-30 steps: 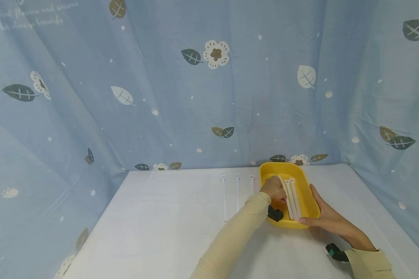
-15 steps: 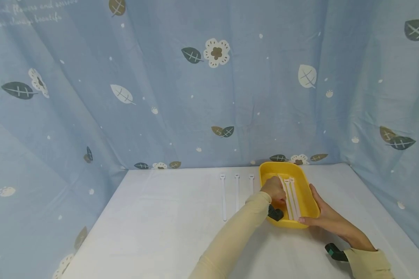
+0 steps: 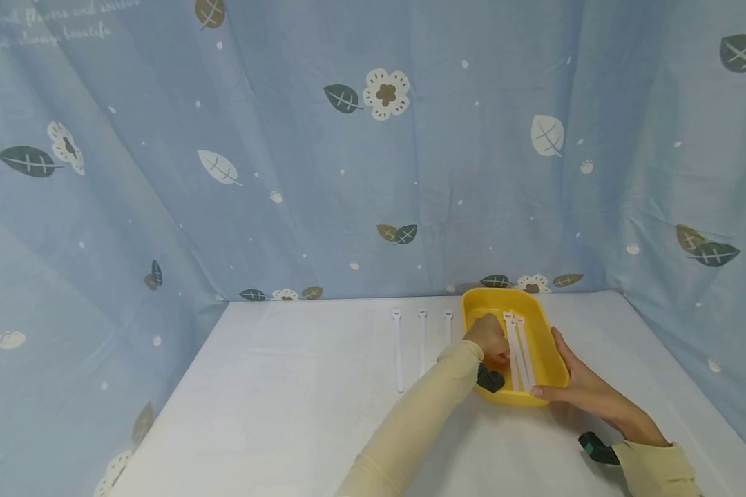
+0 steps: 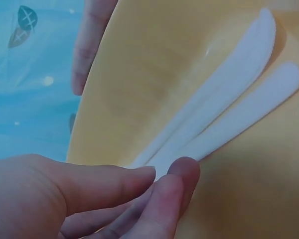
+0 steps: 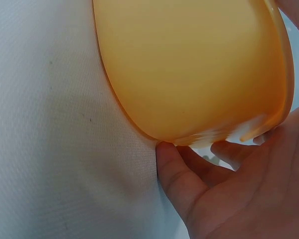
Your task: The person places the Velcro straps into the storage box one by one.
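Note:
A yellow tray (image 3: 556, 359) stands at the table's right, with several white slotted-head cable ties (image 3: 525, 348) lying lengthwise in it. My left hand (image 3: 490, 337) is inside the tray, beside the ties. In the left wrist view, its thumb and fingertips are close together at the ties (image 4: 239, 117), with white showing in the small gap; whether they pinch one I cannot tell. Two tie ends overlap there or lie side by side. My right hand (image 3: 587, 393) holds the tray's near right corner, thumb at the near rim, fingers along the right side. The right wrist view shows the tray's outer wall (image 5: 194, 69).
Three more white cable ties (image 3: 398, 352) lie in a row left of the tray, the rightmost partly behind the left forearm (image 3: 410, 431). The white table (image 3: 273, 400) meets a blue printed curtain (image 3: 298, 172) at the back and sides. Both wrists wear dark devices (image 3: 597, 449).
The leftmost tie in the tray, tilted away from the others before, has shifted right and now lies against or over its neighbours. Both hands and the tray have hardly moved.

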Motion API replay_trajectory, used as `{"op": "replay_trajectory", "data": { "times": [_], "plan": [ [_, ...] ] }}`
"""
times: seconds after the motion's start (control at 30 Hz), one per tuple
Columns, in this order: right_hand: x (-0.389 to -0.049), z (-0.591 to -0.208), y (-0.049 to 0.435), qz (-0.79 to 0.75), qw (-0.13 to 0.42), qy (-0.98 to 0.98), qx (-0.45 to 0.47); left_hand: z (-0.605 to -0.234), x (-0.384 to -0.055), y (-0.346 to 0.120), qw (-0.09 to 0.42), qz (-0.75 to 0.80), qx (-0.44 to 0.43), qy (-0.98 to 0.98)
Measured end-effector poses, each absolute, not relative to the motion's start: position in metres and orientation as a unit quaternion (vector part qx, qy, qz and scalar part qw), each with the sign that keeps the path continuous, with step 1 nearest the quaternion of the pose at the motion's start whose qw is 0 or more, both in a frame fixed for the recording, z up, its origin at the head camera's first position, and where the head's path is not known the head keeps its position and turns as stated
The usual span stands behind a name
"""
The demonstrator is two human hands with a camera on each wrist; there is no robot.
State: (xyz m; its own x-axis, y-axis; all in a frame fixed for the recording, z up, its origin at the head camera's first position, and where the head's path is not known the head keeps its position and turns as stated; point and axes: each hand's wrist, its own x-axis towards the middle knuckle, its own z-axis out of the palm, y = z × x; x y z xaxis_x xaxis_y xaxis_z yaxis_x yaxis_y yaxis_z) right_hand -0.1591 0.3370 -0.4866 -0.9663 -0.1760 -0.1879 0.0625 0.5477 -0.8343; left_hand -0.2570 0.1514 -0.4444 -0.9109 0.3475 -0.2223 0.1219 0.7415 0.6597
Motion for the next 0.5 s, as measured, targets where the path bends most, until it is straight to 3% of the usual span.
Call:
{"op": "replay_trajectory", "data": {
  "times": [0.5],
  "plan": [
    [-0.161, -0.489, 0.337, -0.477, 0.127, 0.869, -0.025, -0.425, -0.255, 0.125, 0.215, 0.489, 0.148, 0.832]
  ]
}}
